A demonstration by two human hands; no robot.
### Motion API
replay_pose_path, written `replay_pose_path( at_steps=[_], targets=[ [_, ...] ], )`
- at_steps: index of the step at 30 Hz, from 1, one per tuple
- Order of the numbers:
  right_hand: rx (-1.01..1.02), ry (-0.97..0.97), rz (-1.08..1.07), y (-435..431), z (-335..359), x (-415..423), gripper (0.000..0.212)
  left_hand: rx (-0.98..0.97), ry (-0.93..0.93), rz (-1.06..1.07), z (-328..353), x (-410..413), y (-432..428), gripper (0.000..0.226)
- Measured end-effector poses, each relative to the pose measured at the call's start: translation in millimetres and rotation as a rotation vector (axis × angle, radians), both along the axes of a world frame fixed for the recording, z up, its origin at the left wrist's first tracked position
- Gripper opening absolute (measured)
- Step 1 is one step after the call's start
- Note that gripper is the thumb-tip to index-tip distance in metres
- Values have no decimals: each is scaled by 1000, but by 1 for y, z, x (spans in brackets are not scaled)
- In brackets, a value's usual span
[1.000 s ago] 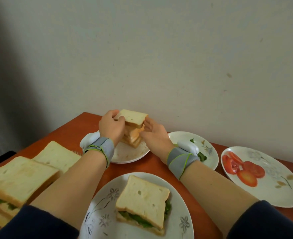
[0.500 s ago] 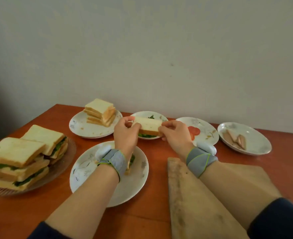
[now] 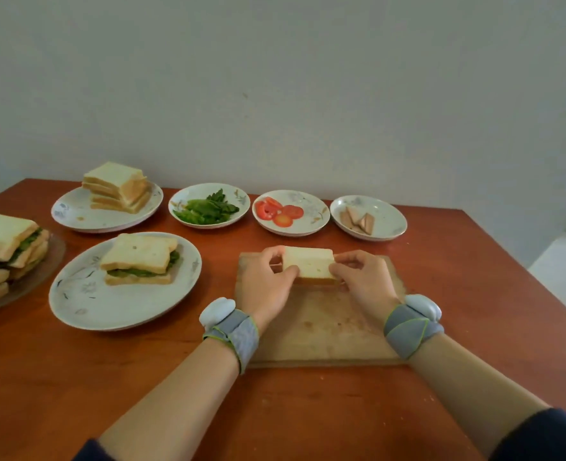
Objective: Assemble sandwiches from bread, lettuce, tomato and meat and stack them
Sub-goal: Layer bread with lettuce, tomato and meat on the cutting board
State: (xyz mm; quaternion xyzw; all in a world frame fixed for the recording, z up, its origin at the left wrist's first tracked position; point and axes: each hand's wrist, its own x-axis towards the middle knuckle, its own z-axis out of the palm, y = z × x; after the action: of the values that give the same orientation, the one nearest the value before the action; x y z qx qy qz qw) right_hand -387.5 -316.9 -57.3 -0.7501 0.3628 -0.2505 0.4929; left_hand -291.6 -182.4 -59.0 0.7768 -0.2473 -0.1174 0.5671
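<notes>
A slice of white bread (image 3: pixel 309 264) is held over the far part of the wooden cutting board (image 3: pixel 321 331). My left hand (image 3: pixel 265 283) pinches its left edge and my right hand (image 3: pixel 363 281) pinches its right edge. Whether the slice touches the board is unclear. A finished sandwich (image 3: pixel 139 258) with lettuce lies on a large white plate (image 3: pixel 85 301) to the left. At the far left, stacked sandwiches (image 3: pixel 0 249) sit on a glass plate (image 3: pixel 28 284).
Along the back stand plates of bread slices (image 3: pixel 116 188), lettuce (image 3: pixel 208 207), tomato slices (image 3: pixel 280 211) and meat pieces (image 3: pixel 358 217). A wall rises close behind them. The table's right edge (image 3: pixel 521 271) drops to a pale floor.
Both hands lifted one slice off the bread pile at the back and carried it right and toward me, down to the cutting board. The view swung to the right.
</notes>
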Motion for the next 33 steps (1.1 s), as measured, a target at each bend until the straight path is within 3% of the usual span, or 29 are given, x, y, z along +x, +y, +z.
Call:
replay_pose_path(
  at_steps=[17, 22, 28, 33],
  targets=[
    [-61, 88, 199, -32, -11, -18, 18, 291, -76, 85, 1, -20, -19, 37],
    [-69, 163, 284, -54, 1, -12, 17, 386, -218, 79, 16, -14, -35, 34],
    [-247, 159, 101, -124, 23, -5, 13, 380, -347, -50, 25, 3, -104, 29],
    [-399, 315, 53, -173, 22, 8, 25, 424, -461, -86, 24, 17, -152, 26]
  ],
)
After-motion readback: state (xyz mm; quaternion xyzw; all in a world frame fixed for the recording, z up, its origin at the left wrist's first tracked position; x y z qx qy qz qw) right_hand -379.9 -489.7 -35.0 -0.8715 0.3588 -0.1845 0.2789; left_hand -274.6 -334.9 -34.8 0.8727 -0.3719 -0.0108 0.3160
